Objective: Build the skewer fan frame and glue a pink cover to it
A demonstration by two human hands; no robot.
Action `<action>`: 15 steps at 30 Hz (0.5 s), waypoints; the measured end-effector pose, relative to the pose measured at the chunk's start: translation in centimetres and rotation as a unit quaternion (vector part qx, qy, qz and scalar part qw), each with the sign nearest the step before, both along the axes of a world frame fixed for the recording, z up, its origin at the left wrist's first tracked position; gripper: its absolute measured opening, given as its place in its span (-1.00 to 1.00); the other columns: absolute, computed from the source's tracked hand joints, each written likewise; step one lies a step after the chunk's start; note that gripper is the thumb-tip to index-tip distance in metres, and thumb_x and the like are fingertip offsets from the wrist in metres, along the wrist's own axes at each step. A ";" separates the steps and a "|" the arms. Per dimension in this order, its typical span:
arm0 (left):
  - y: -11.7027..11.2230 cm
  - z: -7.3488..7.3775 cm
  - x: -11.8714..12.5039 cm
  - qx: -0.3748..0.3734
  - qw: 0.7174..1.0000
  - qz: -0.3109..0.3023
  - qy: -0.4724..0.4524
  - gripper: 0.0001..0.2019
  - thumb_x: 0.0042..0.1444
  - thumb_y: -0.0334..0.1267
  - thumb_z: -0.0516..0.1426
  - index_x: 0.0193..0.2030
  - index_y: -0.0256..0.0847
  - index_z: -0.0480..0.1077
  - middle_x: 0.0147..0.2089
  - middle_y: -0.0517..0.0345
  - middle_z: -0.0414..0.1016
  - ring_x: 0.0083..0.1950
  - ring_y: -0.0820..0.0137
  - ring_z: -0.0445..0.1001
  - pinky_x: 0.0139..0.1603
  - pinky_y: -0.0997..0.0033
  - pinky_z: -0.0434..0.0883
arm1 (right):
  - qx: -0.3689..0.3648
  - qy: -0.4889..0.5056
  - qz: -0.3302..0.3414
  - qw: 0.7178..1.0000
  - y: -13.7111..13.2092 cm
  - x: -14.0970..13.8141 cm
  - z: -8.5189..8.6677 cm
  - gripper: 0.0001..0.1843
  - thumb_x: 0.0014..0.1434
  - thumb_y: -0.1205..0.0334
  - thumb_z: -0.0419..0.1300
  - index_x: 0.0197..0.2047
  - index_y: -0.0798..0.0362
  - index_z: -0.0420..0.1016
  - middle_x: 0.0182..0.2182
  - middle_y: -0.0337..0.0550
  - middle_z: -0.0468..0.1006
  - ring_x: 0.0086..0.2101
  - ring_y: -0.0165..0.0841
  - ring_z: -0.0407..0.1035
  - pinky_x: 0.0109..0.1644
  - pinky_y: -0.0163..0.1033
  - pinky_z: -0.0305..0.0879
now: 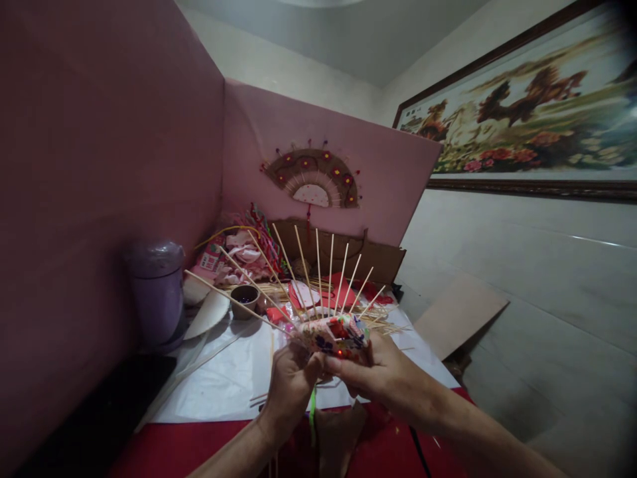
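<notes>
Between my two hands is a half-round fan base (328,334) covered in flower-patterned paper or cloth. Several thin wooden sticks (318,265) spread upward and outward from it like ribs. My left hand (291,382) is closed on its lower left side, thumb toward the middle. Around the right side wraps my right hand (375,365), its thumb lying along the bottom edge. The two thumbs nearly meet below the base. A small red light spot shows on the patterned covering. The far side of the base and most fingertips are hidden.
On the white-covered table (213,378) stand a purple bin (158,292) and a small dark-filled cup (245,301). Loose sticks, red paper (343,289) and pink craft material (243,252) lie behind. A finished decorated fan (313,174) hangs on the pink panel (388,166).
</notes>
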State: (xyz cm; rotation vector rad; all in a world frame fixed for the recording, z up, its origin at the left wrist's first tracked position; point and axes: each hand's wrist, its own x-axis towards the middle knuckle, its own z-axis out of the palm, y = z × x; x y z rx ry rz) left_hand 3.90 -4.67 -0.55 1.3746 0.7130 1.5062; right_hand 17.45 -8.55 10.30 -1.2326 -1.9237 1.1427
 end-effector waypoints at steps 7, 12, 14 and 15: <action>0.0 0.1 0.0 0.013 1.000 0.008 -0.008 -0.76 -0.03 -0.12 0.17 -0.45 -0.31 0.43 -0.49 0.10 0.44 -0.47 0.41 0.37 -0.42 0.45 0.36 | 0.003 0.013 0.005 1.000 -0.1 0.0 0.1 -0.67 0.07 -0.01 0.14 -0.26 0.10 0.40 -0.58 -0.27 0.31 -0.57 -0.49 0.16 -0.55 -0.38 0.09; 0.1 -0.2 0.0 0.008 0.999 -0.007 -0.033 -0.75 -0.06 -0.13 0.20 -0.34 -0.31 0.48 -0.52 0.11 0.47 -0.50 0.40 0.41 -0.38 0.40 0.41 | 0.001 -0.006 0.005 1.000 0.0 0.2 0.0 -0.69 0.06 0.00 0.15 -0.31 0.10 0.42 -0.63 -0.28 0.29 -0.58 -0.48 0.15 -0.55 -0.37 0.07; 0.2 -0.2 0.1 -0.010 0.998 -0.019 -0.054 -0.73 -0.11 -0.14 0.23 -0.33 -0.31 0.48 -0.51 0.09 0.49 -0.51 0.38 0.44 -0.39 0.39 0.43 | -0.002 -0.008 0.003 1.000 -0.1 0.3 0.1 -0.72 0.06 0.02 0.16 -0.33 0.09 0.42 -0.63 -0.29 0.28 -0.59 -0.48 0.14 -0.55 -0.36 0.06; 0.2 -0.2 0.1 -0.019 0.997 -0.024 -0.065 -0.73 -0.12 -0.14 0.24 -0.32 -0.31 0.48 -0.49 0.07 0.51 -0.50 0.36 0.46 -0.40 0.38 0.43 | -0.005 -0.007 0.002 1.000 -0.2 0.3 0.1 -0.73 0.07 0.04 0.16 -0.34 0.09 0.41 -0.63 -0.30 0.26 -0.59 -0.49 0.13 -0.55 -0.36 0.05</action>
